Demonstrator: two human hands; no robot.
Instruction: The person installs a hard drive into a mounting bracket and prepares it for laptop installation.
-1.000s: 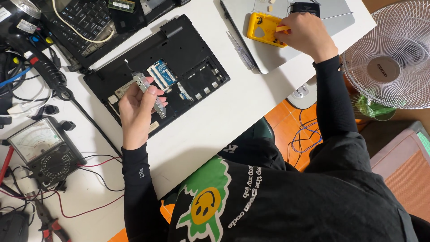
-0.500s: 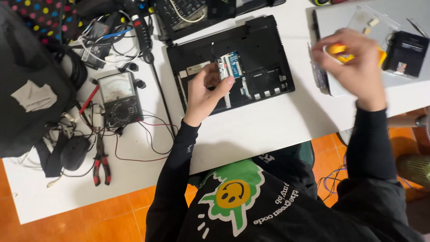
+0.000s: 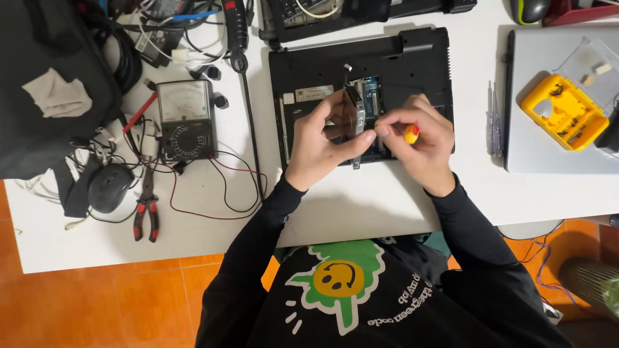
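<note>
A: Far left on the white bench [image 3: 361,206] there's a black fabric bag [image 3: 51,84], then a black computer mouse [image 3: 108,187] and red-handled pliers [image 3: 147,216], with a grey analogue multimeter [image 3: 186,119] trailing red leads. Crowded, and the pliers lie near the front edge.

B: And the middle?

A: An upturned black laptop base with its bottom bay open [image 3: 361,90]. The left hand [image 3: 322,145] pinches a slim silver metal bracket [image 3: 356,129] upright between thumb and fingers, probably to steady it over the bay. The right hand [image 3: 419,145] is curled shut round a small yellow-and-red screwdriver handle [image 3: 411,134], its tip hidden, seemingly meeting the bracket.

B: Room to move?

A: Bare bench in front of the laptop, towards the person. Rightward, two thin clear-handled screwdrivers [image 3: 493,119] lie beside a closed silver laptop [image 3: 548,154] carrying a yellow plastic bit holder [image 3: 564,111], well apart from both hands.
</note>
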